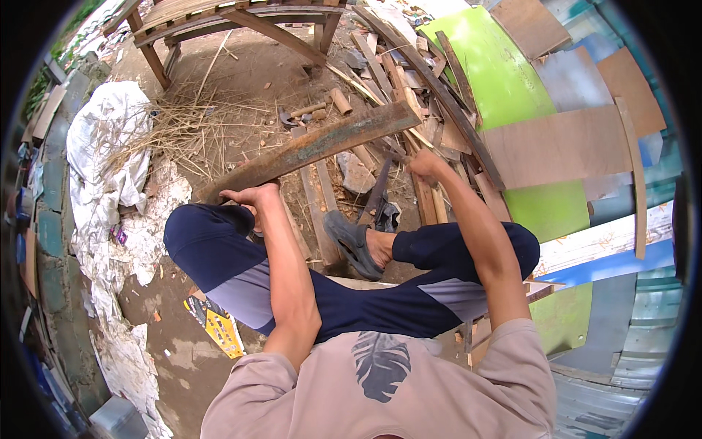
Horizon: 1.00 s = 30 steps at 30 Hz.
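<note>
A long, weathered wooden plank (314,146) with worn greenish paint slants across in front of me, its far end up to the right. My left hand (254,196) is closed at the plank's lower left end, the fingers partly hidden. My right hand (428,167) is closed just below the far end, on what looks like the handle of a dark, blade-like tool (393,149); its exact kind is unclear. A second long dark blade (377,189) stands slanted beside my grey clog (351,244). Between my knees lie narrow boards (319,212) and a rough stone block (355,173).
A wooden bench (241,16) stands at the far left. Dry straw (194,132) and a white sack (110,146) lie to the left. Scrap lumber (446,95) is piled at the far right, beside plywood sheets (559,150) and a green panel (490,55). A yellow package (213,322) lies near my left thigh.
</note>
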Each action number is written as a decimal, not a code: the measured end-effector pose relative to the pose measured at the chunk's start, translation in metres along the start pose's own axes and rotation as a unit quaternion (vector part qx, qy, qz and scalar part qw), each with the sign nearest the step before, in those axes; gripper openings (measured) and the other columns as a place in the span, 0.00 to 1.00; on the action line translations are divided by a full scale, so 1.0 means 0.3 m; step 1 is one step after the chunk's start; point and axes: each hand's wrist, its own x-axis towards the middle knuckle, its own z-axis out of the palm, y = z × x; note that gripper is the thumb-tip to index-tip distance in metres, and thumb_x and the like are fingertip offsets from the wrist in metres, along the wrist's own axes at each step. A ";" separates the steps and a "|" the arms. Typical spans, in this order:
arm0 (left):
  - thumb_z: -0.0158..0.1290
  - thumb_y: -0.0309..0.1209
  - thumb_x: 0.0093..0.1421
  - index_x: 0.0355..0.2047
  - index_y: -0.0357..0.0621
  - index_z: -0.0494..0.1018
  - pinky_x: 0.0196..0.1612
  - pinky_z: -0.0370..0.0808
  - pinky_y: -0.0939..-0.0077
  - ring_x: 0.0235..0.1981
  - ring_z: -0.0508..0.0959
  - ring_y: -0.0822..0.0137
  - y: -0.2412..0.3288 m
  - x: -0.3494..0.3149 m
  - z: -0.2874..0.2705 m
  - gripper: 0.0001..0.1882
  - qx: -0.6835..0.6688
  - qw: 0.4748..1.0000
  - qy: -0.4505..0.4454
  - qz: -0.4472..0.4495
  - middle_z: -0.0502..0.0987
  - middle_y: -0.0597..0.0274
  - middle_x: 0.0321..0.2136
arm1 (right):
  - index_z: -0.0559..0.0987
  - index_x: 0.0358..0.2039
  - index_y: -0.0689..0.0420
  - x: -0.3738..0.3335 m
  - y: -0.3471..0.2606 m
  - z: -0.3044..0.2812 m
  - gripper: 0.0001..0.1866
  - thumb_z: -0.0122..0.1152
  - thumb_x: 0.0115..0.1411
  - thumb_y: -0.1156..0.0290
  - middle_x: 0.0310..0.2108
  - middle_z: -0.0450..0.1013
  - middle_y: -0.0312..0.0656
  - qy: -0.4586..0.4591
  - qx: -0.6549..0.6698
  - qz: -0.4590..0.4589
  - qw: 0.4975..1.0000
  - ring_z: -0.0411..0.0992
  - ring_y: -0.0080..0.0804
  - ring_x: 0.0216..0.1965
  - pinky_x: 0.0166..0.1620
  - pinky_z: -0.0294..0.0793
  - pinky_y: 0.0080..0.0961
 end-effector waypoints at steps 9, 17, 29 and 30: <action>0.36 0.77 0.50 0.48 0.46 0.71 0.60 0.59 0.47 0.53 0.68 0.55 0.041 0.017 -0.041 0.47 0.100 0.991 0.007 0.085 0.72 0.57 0.49 | 0.77 0.20 0.69 0.162 0.035 0.381 0.14 0.62 0.51 0.68 0.21 0.74 0.49 -0.003 0.330 0.040 0.943 0.74 0.36 0.24 0.29 0.69 0.34; 0.35 0.76 0.52 0.47 0.46 0.72 0.60 0.59 0.54 0.53 0.69 0.56 0.122 0.040 -0.072 0.46 0.106 0.986 0.017 0.131 0.73 0.57 0.48 | 0.80 0.28 0.71 0.114 -0.254 0.340 0.20 0.60 0.48 0.62 0.28 0.77 0.56 0.037 0.294 0.020 0.955 0.77 0.47 0.31 0.37 0.72 0.35; 0.40 0.76 0.51 0.44 0.45 0.71 0.48 0.71 0.64 0.38 0.76 0.65 0.148 -0.042 -0.025 0.45 0.055 0.984 0.027 0.166 0.76 0.63 0.34 | 0.80 0.34 0.70 0.329 -0.069 0.690 0.33 0.54 0.58 0.44 0.37 0.76 0.62 -0.032 -0.008 -0.062 0.998 0.74 0.53 0.44 0.46 0.71 0.40; 0.40 0.76 0.51 0.44 0.44 0.71 0.48 0.71 0.64 0.37 0.76 0.65 0.129 -0.054 -0.017 0.45 0.051 0.985 0.032 0.160 0.76 0.63 0.33 | 0.80 0.33 0.69 0.376 -0.013 0.676 0.32 0.54 0.58 0.45 0.37 0.77 0.60 0.021 0.028 -0.053 0.998 0.75 0.51 0.42 0.45 0.71 0.39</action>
